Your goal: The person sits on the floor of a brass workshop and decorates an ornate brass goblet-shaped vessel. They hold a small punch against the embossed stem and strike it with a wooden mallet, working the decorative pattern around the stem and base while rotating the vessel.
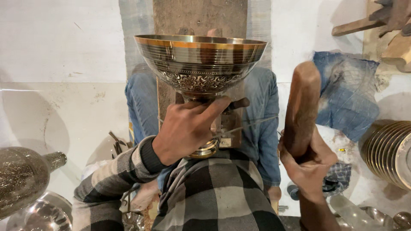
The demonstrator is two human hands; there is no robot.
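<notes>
My left hand (pixel 188 128) grips the stem of a large engraved brass goblet-shaped bowl (pixel 200 66), holding it upright in front of me; its ringed foot (pixel 206 149) shows just below my fingers. My right hand (pixel 307 160) is wrapped around the lower end of a thick reddish-brown wooden mallet (pixel 302 109), which stands nearly upright to the right of the bowl, apart from it. My checked sleeve and shirt fill the bottom centre.
A wooden post (pixel 199 17) with a blue cloth (pixel 261 124) draped about it stands behind the bowl. An engraved metal vessel (pixel 21 177) lies at the left, a stack of brass plates (pixel 391 152) at the right, and wooden pieces (pixel 385 25) at the top right.
</notes>
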